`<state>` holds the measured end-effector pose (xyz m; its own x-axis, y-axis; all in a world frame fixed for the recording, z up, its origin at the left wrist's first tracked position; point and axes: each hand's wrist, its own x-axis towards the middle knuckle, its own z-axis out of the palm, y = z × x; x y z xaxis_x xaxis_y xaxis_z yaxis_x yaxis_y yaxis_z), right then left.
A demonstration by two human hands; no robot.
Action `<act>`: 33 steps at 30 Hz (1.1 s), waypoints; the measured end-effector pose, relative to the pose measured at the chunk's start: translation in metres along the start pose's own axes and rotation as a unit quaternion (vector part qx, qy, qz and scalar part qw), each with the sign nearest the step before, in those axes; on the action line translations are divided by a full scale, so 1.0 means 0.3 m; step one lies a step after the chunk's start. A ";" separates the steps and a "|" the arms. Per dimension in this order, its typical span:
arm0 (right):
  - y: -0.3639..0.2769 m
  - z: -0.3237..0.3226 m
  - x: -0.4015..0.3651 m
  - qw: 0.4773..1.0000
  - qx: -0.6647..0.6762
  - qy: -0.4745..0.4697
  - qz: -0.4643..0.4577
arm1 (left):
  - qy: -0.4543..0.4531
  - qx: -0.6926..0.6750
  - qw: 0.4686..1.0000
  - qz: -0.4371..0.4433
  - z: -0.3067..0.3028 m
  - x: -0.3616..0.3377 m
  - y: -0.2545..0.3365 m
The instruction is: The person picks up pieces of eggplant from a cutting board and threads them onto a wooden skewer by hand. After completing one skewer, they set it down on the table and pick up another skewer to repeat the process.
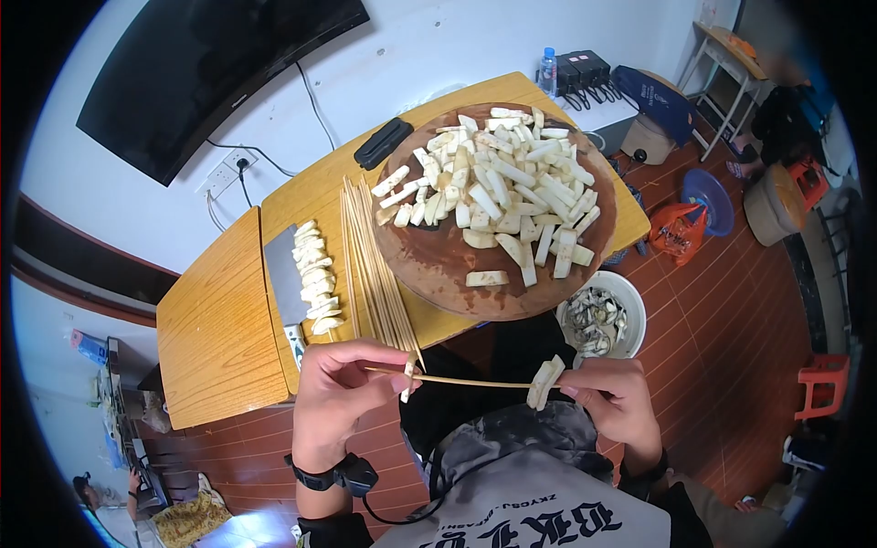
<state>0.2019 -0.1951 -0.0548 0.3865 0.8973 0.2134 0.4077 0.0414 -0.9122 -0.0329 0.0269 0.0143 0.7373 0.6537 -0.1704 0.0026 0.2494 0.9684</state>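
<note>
A thin wooden skewer (475, 381) runs between my two hands, in front of my lap. My left hand (352, 384) pinches a pale cut vegetable piece (407, 379) at the skewer's left end. Closed around the right end of the skewer is my right hand (614, 397), its fingers beside pale pieces (545, 383) threaded there. Beyond them, a heap of pale vegetable strips (512, 178) lies on a round wooden board (429, 274). Left of the board are a bundle of bare skewers (370, 265) and a loaded skewer (315, 279) resting along a cleaver's blade (283, 274).
A yellow wooden table (219, 320) carries the board and a black case (384, 143). Below its right edge stands a white bucket (630, 297) holding dark peelings. Farther right are a red bag (678, 233), a blue basin (708, 201) and a red stool (822, 386). Other people are partly visible.
</note>
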 end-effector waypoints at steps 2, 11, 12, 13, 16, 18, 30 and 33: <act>-0.007 0.001 0.003 1.000 0.000 0.002 0.000 | 0.000 -0.005 1.000 0.000 -0.007 0.000 -0.005; -0.014 -0.005 0.005 1.000 -0.008 -0.004 0.005 | 0.022 -0.009 1.000 0.005 -0.013 -0.006 -0.011; -0.014 -0.007 0.006 1.000 -0.012 -0.004 0.005 | 0.030 -0.014 0.999 0.003 -0.016 -0.008 -0.011; -0.015 -0.010 0.006 1.000 -0.016 -0.003 0.005 | 0.037 -0.018 0.999 0.000 -0.018 -0.008 -0.011; -0.001 -0.022 -0.001 1.000 -0.015 0.007 0.006 | 0.044 -0.022 0.998 0.036 -0.027 -0.002 -0.007; 0.006 -0.034 -0.006 1.000 -0.008 0.017 0.006 | 0.060 -0.046 0.996 0.047 -0.032 -0.004 -0.001; -0.006 -0.041 -0.003 1.000 -0.004 0.007 0.008 | 0.056 -0.062 0.995 0.047 -0.055 -0.010 0.007; -0.006 -0.038 -0.004 1.000 -0.007 0.000 0.015 | 0.052 -0.056 0.996 0.048 -0.060 -0.010 0.001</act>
<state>0.2100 -0.2012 -0.0495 0.3999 0.8976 0.1856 0.4072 0.0074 -0.9133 -0.0472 0.0379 0.0120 0.6558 0.7481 -0.1016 -0.1447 0.2567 0.9556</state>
